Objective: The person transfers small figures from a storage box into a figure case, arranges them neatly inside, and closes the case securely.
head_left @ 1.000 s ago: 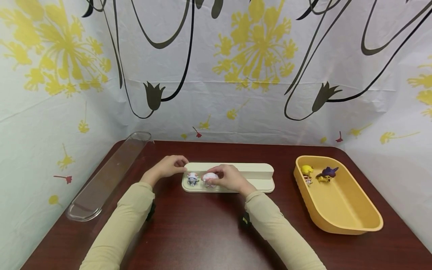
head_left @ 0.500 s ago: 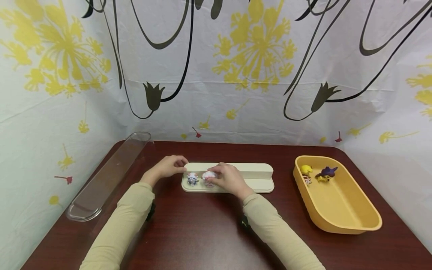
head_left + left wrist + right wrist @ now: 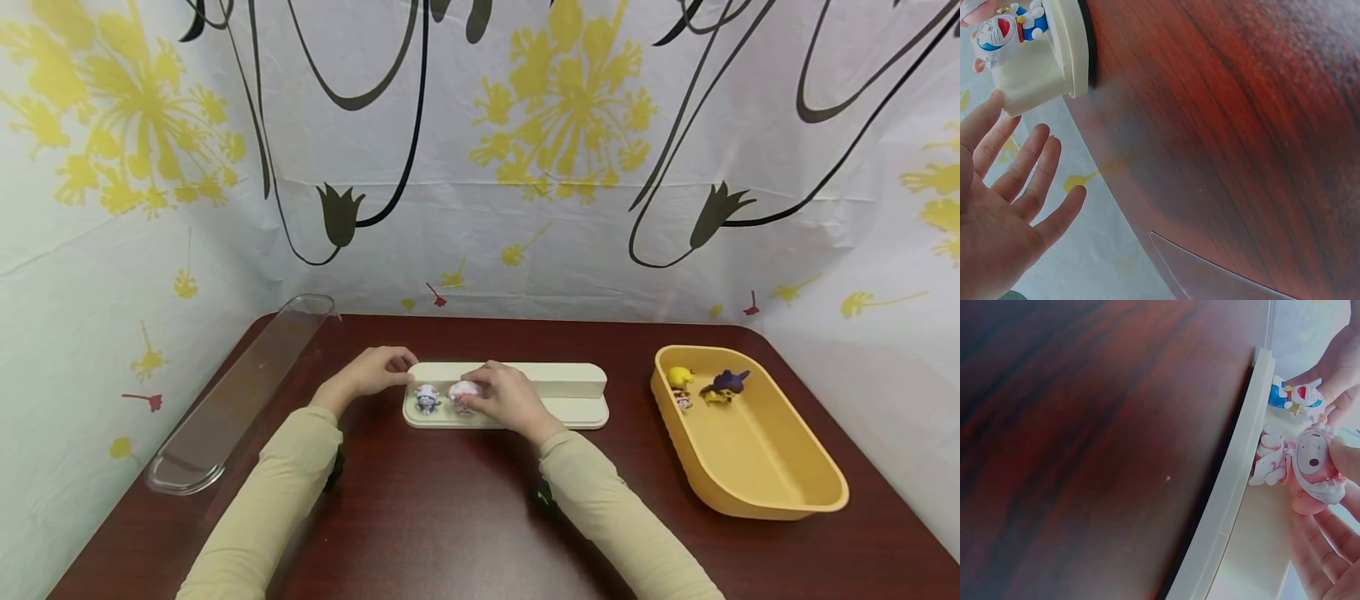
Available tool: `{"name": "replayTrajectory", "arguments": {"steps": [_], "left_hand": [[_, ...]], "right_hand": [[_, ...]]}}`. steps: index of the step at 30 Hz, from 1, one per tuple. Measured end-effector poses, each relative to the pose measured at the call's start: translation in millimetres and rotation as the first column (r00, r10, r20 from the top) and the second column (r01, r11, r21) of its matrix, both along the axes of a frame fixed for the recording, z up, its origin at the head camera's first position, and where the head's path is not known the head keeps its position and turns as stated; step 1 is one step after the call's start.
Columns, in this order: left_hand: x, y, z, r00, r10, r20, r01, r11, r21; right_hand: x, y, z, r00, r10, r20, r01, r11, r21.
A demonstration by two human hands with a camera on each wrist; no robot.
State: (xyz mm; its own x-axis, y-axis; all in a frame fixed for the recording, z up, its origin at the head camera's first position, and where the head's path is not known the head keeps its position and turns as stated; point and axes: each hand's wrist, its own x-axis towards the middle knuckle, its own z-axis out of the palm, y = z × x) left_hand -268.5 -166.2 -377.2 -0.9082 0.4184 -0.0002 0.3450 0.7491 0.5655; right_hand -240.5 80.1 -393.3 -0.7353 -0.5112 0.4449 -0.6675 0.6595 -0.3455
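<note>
On the dark wooden table a cream two-level display stand (image 3: 573,410) lies lengthwise. My left hand (image 3: 369,372) is at the stand's left end, its fingers loosely extended and the thumb tip touching the corner in the left wrist view. A blue-and-white cat figurine (image 3: 1007,28) stands on the lower level near that end. Just right of it is a pink figurine (image 3: 1313,459) with a white hood. My right hand (image 3: 513,400) holds this one by the head, the thumb in front and the fingers behind. Its feet are at the lower level.
A yellow tray (image 3: 765,450) at the right contains several small figurines, among them a yellow one (image 3: 680,377) and a purple one (image 3: 727,382). A long clear plastic cover (image 3: 247,383) lies along the left edge. Patterned white sheets (image 3: 480,225) hang around the table.
My right hand has shifted very slightly left with its hold on the pink figurine. My left hand stays at the stand's end.
</note>
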Motion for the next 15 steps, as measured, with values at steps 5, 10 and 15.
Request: {"name": "replayTrajectory", "arguments": {"steps": [5, 10, 15], "left_hand": [[0.1, 0.2, -0.5, 1.000, -0.006, -0.001, 0.006, 1.000, -0.001], [0.3, 0.1, 0.0, 1.000, -0.006, -0.004, 0.006, 1.000, -0.004], [0.5, -0.5, 1.0, 1.000, -0.001, 0.000, 0.001, 1.000, 0.000]], "right_hand": [[0.3, 2.8, 1.7, 1.000, 0.009, -0.001, -0.009, 1.000, 0.001], [-0.3, 10.2, 10.5, 0.999, 0.032, 0.008, -0.032, 0.998, -0.047], [-2.5, 22.6, 29.3, 0.999, 0.033, 0.005, -0.033, 0.997, -0.073]]}}
